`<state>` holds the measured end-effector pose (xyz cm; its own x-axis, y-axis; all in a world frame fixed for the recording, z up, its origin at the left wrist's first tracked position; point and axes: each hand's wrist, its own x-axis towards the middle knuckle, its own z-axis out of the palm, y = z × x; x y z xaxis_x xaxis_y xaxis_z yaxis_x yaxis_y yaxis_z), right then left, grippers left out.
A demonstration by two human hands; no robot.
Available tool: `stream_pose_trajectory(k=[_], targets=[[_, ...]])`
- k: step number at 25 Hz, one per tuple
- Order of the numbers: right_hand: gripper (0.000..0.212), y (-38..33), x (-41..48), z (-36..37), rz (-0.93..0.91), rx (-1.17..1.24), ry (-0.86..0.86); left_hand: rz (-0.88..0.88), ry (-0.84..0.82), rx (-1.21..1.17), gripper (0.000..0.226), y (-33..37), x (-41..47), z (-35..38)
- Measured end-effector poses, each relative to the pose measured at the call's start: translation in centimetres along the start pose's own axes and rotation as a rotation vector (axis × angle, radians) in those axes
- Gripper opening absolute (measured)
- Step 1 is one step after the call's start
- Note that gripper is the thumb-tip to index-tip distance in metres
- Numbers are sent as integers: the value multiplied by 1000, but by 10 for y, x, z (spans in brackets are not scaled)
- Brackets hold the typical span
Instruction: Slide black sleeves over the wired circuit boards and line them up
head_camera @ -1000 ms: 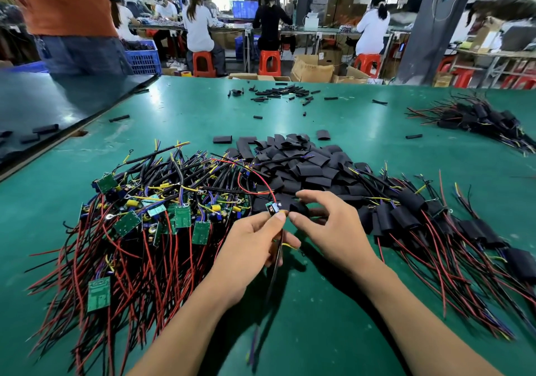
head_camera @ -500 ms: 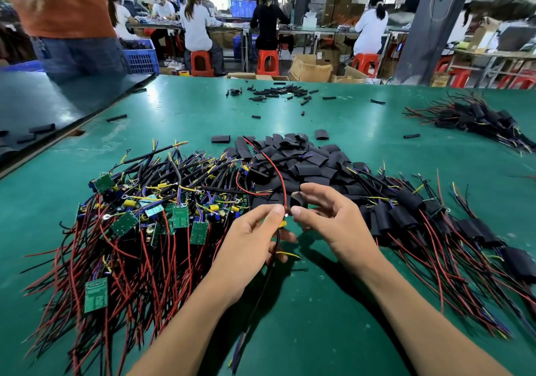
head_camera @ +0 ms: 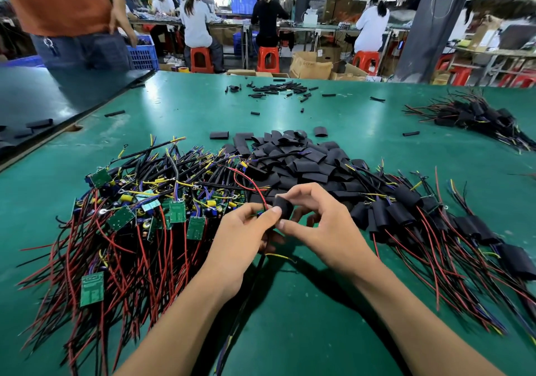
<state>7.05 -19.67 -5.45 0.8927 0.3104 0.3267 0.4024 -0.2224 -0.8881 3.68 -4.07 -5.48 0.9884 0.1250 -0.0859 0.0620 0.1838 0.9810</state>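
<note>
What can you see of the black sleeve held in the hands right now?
The black sleeve is a short, matte, slightly flattened tube, seemingly soft plastic. The right hand pinches it above the green table, in front of the loose sleeve pile. The left hand pinches wires at its left end, thumb touching it.

Black sleeve (head_camera: pixel 283 208) in right hand (head_camera: pixel 327 232), left hand (head_camera: pixel 242 232) seemingly on its wires (head_camera: pixel 258 188).
</note>
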Motion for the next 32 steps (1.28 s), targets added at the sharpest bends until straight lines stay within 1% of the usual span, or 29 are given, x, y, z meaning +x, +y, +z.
stream_pose_trajectory(k=[2, 4, 5, 7, 11, 13, 15, 17, 19, 21, 23, 28, 32], targets=[[41, -1, 3, -5, 119, 245, -77, -66, -17, -83, 5, 3, 1, -1], [43, 1, 4, -8, 246, 494, -140, -147, -53, -199, 12, 4, 1, -2], [42, 3, 5, -8, 296, 580, -165, -184, -83, -242, 14, 5, 1, -3], [39, 5, 4, -8, 338, 669, -215, -230, -155, -279, 12, 7, -1, -3], [27, 6, 3, -10, 319, 729, -186, -297, -253, -309, 16, 7, -1, -4], [23, 5, 4, -9, 316, 766, -170, -326, -260, -260, 19, 7, -3, -3], [24, 4, 6, -9, 319, 805, -134, -332, -228, -190, 27, 7, -6, -1], [25, 3, 7, -11, 327, 816, -59, -262, -147, -115, 33, 6, -6, 2], [26, 2, 9, -13, 351, 806, 45, -160, -92, -55, 29, 4, -6, 5], [32, 4, 12, -16, 383, 788, 165, -83, -93, -20, 18, 3, -7, 7], [32, 6, 13, -18, 401, 759, 247, -61, -99, -17, 18, 2, -8, 9], [34, 7, 14, -20, 423, 740, 270, -75, -118, -28, 27, 2, -7, 7], [34, 8, 14, -20, 421, 761, 252, 13, -137, 105, 31, 0, -9, 9]])
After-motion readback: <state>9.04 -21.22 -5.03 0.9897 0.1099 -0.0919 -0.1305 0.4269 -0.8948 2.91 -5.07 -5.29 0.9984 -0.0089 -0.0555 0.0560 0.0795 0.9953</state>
